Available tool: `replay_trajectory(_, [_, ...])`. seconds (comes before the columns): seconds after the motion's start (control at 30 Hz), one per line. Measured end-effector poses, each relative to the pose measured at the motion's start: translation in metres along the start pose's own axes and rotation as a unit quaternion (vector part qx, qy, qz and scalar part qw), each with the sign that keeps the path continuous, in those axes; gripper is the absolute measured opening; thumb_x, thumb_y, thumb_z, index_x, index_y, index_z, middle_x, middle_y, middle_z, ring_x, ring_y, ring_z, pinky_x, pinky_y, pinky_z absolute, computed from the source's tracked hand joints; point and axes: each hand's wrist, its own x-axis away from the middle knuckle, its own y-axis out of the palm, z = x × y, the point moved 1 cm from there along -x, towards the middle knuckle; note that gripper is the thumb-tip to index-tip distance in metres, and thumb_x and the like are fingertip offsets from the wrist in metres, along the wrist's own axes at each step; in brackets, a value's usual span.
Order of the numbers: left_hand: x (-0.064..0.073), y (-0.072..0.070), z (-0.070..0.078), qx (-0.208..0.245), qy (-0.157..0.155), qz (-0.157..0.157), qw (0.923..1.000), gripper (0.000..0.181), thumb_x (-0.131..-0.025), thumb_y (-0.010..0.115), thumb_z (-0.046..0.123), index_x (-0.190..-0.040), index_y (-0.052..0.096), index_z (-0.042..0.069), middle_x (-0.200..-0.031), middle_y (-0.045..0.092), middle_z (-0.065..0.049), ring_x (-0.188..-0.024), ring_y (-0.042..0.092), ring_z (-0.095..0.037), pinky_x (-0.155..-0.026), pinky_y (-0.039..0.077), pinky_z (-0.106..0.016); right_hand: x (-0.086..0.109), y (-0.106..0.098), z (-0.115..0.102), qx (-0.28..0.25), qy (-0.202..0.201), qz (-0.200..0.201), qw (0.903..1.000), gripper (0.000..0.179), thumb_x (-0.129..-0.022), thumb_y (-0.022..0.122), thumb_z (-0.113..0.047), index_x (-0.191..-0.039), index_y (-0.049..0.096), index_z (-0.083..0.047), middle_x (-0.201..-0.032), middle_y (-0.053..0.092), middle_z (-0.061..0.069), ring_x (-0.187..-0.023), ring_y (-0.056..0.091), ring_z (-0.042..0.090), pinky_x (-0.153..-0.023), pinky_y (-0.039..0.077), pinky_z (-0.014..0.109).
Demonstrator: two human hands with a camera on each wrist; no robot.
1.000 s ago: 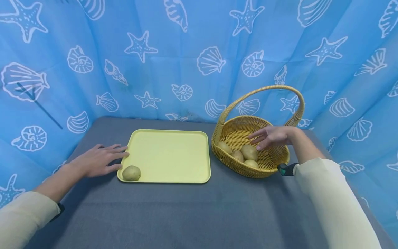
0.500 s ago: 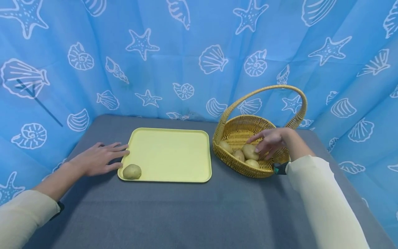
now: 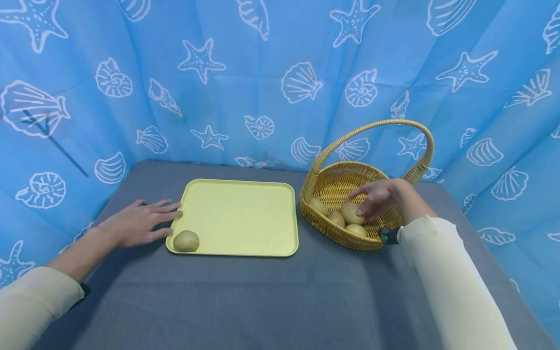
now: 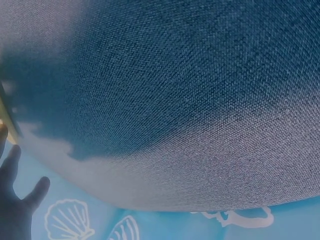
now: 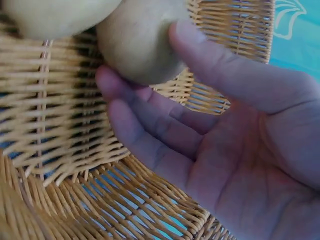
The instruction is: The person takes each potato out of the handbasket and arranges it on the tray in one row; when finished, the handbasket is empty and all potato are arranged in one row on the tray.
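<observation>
My right hand [image 3: 379,197] reaches into a wicker basket [image 3: 323,227] and grips a potato [image 3: 351,212]. In the right wrist view, my thumb presses one side of this potato [image 5: 142,47] while curled fingers touch its underside. Several other potatoes lie against it at the basket's near left side, one of them a pale potato [image 5: 60,17] in that view. My left hand [image 3: 135,224] has its fingers spread and straight, with the tips at the left rim of a yellow tray [image 3: 240,214]. A single potato [image 3: 186,241] sits in the tray's near left corner.
The basket's tall arched handle [image 3: 372,128] rises over my right hand. Grey cloth [image 3: 245,301] covers the table. Behind it hangs a blue curtain [image 3: 245,97] with white shells and starfish. In the left wrist view, mostly grey cloth [image 4: 200,100] shows.
My right hand has moved lower and slightly left in the basket, and its fingers have closed round a potato. The left hand stays by the tray's rim. The head view has shifted slightly.
</observation>
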Motion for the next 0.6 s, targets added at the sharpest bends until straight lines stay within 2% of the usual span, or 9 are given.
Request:
replay_trajectory(0.17, [0.001,0.001,0.000,0.000,0.000,0.006,1.0000,0.058,-0.102,0.049,0.051,-0.147,0.052,0.015,-0.155,0.043,-0.011,-0.140,0.038,-0.041,-0.099,0.033,-0.073,0.000,0.001,-0.001,0.024,-0.023,0.001,0.9995,0.074,-0.096,0.064,-0.003,-0.156,0.021,0.003,-0.124,0.053,0.020,-0.103,0.065,0.022,-0.104,0.046,0.046])
replay_trajectory(0.37, [0.002,0.001,0.000,0.004,0.004,0.010,0.9999,0.057,-0.102,0.049,0.050,-0.147,0.051,0.015,-0.155,0.042,-0.011,-0.141,0.037,-0.041,-0.099,0.033,-0.072,0.006,0.001,-0.004,0.059,-0.048,0.002,0.9971,0.073,-0.095,0.064,-0.003,-0.155,0.023,0.005,-0.117,0.055,0.021,-0.100,0.067,0.023,-0.102,0.048,0.047])
replay_trajectory(0.6, [0.003,0.001,0.000,0.008,0.007,0.015,0.9998,0.056,-0.103,0.050,0.047,-0.148,0.051,0.015,-0.155,0.042,-0.011,-0.141,0.037,-0.041,-0.099,0.033,-0.073,0.023,0.002,-0.009,0.131,-0.086,0.021,0.9874,0.073,-0.094,0.068,-0.008,-0.153,0.028,0.004,-0.110,0.062,0.019,-0.096,0.067,0.025,-0.095,0.053,0.045])
